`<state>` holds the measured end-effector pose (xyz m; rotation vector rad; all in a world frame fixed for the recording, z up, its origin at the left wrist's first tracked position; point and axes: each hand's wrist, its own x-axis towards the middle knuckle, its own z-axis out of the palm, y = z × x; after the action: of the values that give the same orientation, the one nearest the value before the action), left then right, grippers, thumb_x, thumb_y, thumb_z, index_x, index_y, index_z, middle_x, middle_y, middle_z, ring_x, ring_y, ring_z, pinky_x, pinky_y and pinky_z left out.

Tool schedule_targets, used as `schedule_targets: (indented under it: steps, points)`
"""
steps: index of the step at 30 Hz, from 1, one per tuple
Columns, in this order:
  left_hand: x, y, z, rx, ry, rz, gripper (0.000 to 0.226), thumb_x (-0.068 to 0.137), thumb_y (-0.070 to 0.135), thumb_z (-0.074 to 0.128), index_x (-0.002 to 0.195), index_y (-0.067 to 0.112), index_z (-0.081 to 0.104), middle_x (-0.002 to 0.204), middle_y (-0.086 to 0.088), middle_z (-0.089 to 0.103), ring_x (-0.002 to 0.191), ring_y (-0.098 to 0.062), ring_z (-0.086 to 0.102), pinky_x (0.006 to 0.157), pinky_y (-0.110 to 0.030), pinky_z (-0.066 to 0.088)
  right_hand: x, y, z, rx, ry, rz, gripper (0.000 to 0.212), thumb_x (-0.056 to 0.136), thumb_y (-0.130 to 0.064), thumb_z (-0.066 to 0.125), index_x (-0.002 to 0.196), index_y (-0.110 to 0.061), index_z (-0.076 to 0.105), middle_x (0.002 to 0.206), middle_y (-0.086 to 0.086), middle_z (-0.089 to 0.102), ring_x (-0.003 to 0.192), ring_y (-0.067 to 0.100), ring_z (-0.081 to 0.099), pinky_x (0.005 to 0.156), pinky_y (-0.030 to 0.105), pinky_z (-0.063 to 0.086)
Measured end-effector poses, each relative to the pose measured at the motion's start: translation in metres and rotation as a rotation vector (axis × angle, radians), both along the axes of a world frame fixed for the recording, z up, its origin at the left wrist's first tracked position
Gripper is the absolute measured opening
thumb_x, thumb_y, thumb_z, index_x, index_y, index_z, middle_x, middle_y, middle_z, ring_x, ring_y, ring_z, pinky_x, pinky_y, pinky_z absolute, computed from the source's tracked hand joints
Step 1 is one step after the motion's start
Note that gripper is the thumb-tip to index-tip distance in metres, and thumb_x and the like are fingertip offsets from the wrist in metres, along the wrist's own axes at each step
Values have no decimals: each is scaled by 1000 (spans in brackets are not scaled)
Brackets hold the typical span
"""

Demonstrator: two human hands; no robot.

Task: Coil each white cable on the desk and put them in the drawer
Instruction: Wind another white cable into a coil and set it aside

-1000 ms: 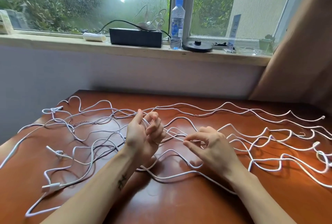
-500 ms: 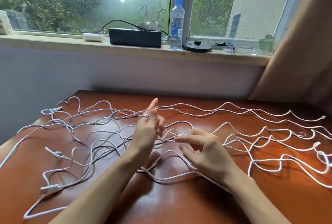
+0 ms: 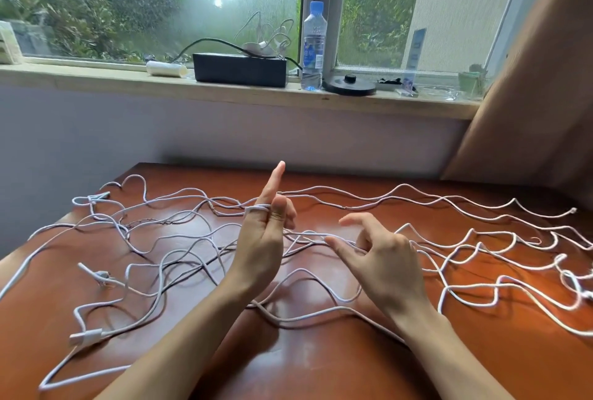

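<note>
Cable (image 3: 255, 207) loops round the raised forefinger (image 3: 272, 184) of the left hand (image 3: 261, 241), thumb pinning it; right hand (image 3: 385, 266) alongside, released.

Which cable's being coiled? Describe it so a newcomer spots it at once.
On the brown desk, find the left hand, raised with its index finger pointing up. The cable is the white one looped round that finger. The other cables lie loose on the desk, round no finger.
</note>
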<state>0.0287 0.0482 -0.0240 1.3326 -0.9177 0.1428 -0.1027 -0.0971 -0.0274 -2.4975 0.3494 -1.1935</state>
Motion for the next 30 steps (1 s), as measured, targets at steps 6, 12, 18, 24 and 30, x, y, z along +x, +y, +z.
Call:
schedule_targets:
  steps: [6, 12, 18, 24, 30]
  points:
    - [8, 2, -9, 145, -168, 120, 47, 106, 27, 41, 152, 37, 42, 86, 6, 54, 82, -21, 56, 84, -30, 48, -1, -2, 4, 93, -92, 160, 13, 89, -33, 75, 98, -32, 66, 72, -15, 57, 65, 12, 55, 59, 26, 46]
    - [6, 5, -14, 277, -227, 149, 50, 106, 16, 47, 149, 42, 45, 101, 28, 57, 94, -7, 59, 87, -17, 44, -2, -1, 4, -19, -167, 172, 20, 94, -19, 71, 111, -29, 68, 90, -20, 61, 65, 8, 54, 63, 31, 51]
    - [3, 5, -10, 400, -297, 61, 45, 106, 37, 41, 150, 35, 45, 107, 13, 59, 94, -10, 55, 79, -11, 39, -10, -6, 13, 19, -288, -36, 37, 82, -41, 80, 116, -29, 67, 66, -16, 56, 54, 7, 55, 56, 31, 53]
    - [5, 4, -12, 513, -341, 62, 55, 99, 44, 50, 152, 38, 39, 56, 0, 42, 54, -14, 42, 58, -31, 34, -7, -9, 11, 61, -229, -71, 29, 82, -56, 73, 92, -30, 69, 53, -11, 47, 51, 12, 49, 53, 35, 47]
    - [12, 7, -21, 590, -301, 245, 28, 92, 53, 50, 109, 34, 60, 52, 7, 47, 53, -7, 48, 58, -34, 38, -4, -4, 9, 148, -211, 174, 15, 95, -14, 68, 107, -23, 68, 84, -21, 58, 69, 11, 55, 64, 14, 41]
